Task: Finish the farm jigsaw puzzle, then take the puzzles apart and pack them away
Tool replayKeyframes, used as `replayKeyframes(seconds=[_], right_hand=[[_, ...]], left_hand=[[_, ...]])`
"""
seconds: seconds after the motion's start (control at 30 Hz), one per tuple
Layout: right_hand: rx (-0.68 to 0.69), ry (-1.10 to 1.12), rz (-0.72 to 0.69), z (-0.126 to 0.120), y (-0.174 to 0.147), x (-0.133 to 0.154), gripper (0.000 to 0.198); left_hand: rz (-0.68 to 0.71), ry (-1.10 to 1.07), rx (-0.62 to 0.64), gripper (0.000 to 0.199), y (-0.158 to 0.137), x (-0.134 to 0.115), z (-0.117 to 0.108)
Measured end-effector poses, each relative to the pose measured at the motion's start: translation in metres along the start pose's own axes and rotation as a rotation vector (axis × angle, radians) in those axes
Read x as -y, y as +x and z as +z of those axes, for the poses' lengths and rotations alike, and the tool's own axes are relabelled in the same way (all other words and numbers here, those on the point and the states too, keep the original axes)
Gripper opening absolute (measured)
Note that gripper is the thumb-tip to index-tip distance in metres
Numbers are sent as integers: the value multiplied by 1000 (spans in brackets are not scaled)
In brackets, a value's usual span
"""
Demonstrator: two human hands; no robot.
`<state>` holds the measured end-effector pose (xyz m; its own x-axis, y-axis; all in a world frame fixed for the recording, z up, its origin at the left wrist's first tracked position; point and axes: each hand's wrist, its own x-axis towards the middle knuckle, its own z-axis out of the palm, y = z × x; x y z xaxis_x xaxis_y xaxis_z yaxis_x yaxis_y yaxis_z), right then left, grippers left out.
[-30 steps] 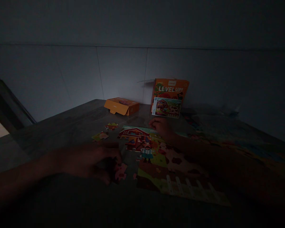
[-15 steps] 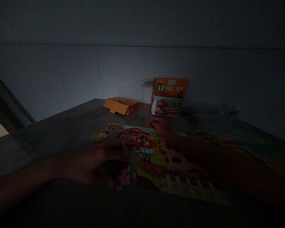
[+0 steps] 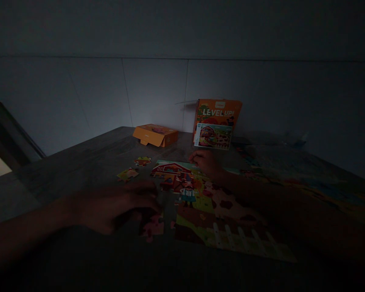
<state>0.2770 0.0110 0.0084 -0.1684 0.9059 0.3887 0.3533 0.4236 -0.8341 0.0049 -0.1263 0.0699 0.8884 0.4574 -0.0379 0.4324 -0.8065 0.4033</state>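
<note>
On the table lies a partly joined farm jigsaw puzzle [image 3: 197,219] with a barn, a farmer, a cow and a white fence. My left hand [image 3: 118,205] reaches in from the left, its fingers stretched over a pink puzzle piece [image 3: 154,228]. That piece lies just left of the joined part, a gap between them; its upper left portion is in the hand's shadow. My right hand [image 3: 205,161] rests at the puzzle's top edge, fingers curled in, with nothing visible in them. Two loose pieces, one puzzle piece [image 3: 142,161] behind the other puzzle piece [image 3: 128,174], lie beyond my left hand.
An orange box [image 3: 155,136] with its flap out lies at the back of the table. Upright beside it stands a "LEVEL UP!" box [image 3: 219,111], a farm picture card [image 3: 213,136] leaning on its front. Dim clear plastic and colourful pieces [image 3: 316,186] spread over the right side.
The pink piece has shifted slightly left, away from the joined puzzle. My left thumb has drawn back from it and the fingers look straighter. My right hand stays in place.
</note>
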Motion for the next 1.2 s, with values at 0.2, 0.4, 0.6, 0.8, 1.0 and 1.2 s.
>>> replayKeyframes(seconds=[0.2, 0.4, 0.6, 0.8, 1.0, 1.2], right_hand=[[7, -13, -1, 0, 2, -1, 18], [17, -30, -4, 0, 0, 2, 18], [27, -39, -4, -1, 0, 3, 19], [23, -51, -6, 0, 0, 3, 19], [19, -55, -18, 0, -1, 2, 20], [27, -45, -17, 0, 0, 1, 20]], left_hand=[[41, 11, 20, 55, -2, 1, -2], [-55, 6, -41, 35, -1, 6, 2], [-114, 15, -75, 31, 3, 3, 10], [-101, -20, -122, 34, 3, 6, 13], [-26, -17, -19, 40, -4, 11, 0], [-11, -22, -40, 33, -3, 11, -2]])
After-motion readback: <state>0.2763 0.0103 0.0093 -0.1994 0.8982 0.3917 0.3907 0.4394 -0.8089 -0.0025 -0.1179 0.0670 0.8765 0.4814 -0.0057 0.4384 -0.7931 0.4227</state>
